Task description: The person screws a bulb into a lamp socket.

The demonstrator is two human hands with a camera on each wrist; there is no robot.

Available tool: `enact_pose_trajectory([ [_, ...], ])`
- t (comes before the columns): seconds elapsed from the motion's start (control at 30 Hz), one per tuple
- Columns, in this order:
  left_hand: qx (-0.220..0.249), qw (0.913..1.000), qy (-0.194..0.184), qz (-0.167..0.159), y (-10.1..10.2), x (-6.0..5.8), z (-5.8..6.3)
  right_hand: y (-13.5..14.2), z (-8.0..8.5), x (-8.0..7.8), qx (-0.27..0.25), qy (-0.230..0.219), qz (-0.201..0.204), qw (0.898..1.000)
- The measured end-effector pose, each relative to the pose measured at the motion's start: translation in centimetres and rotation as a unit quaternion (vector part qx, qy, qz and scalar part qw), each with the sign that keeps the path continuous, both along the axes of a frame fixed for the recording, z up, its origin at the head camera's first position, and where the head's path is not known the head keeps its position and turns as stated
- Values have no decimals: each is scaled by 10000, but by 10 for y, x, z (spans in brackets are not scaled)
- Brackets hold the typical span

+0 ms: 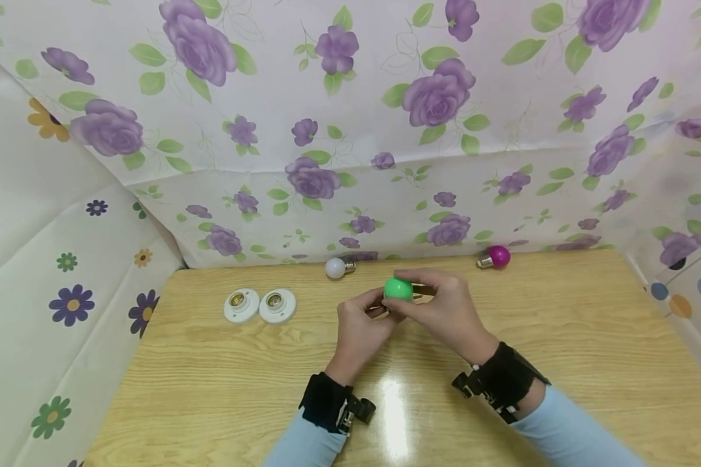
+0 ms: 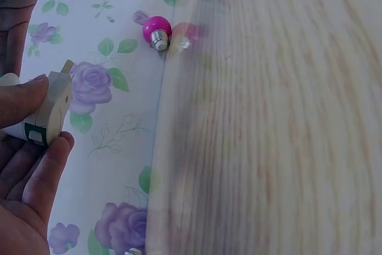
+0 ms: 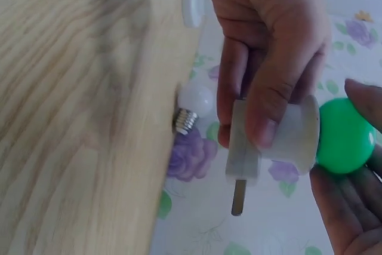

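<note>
Green bulb (image 1: 398, 289) at mouth of white plug socket (image 3: 289, 135), 1 hand on each.
L hand (image 1: 363, 329) fingers pinch socket body; R hand (image 1: 448, 312) fingers grip bulb, over tabletop (image 1: 239, 389). White bulb (image 1: 335, 268) + magenta bulb (image 1: 499, 256) lie nr back edge, well apart; 2 round lamp bases (image 1: 277, 306) side by side, L of hands.

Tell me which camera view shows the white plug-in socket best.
The right wrist view: the white plug-in socket appears side-on, prong and rim both visible. The left wrist view shows mainly its plug end, partly covered; the head view barely shows it, if at all.
</note>
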State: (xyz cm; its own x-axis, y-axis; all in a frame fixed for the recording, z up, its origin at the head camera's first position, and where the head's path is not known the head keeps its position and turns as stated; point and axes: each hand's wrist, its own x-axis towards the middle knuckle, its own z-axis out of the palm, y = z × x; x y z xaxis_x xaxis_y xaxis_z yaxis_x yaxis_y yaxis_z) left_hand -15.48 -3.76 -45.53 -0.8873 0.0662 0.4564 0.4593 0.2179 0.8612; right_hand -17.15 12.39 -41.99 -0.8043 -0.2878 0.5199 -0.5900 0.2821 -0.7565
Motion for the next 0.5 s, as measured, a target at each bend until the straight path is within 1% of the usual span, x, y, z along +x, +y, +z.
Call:
enact_pose_trajectory([
  [0.1,32,9999,-99,-75,-2,4,7,0,-1,0,155,91,-20,9998],
  [0.2,-14,9996,-219,-162,-4,-1,-3,3,1,-2,385,16,120,9992],
  [0.33,-59,9993,-248,-270,-5,-9,-18,11,7,-5,691,-138,357,9969],
  [0.4,-54,9992,-207,-326,-6,-11,-21,14,9,-6,806,-258,517,9951],
  [0.5,-58,9991,-197,-383,-7,-12,-23,17,12,-8,869,-392,808,9922],
])
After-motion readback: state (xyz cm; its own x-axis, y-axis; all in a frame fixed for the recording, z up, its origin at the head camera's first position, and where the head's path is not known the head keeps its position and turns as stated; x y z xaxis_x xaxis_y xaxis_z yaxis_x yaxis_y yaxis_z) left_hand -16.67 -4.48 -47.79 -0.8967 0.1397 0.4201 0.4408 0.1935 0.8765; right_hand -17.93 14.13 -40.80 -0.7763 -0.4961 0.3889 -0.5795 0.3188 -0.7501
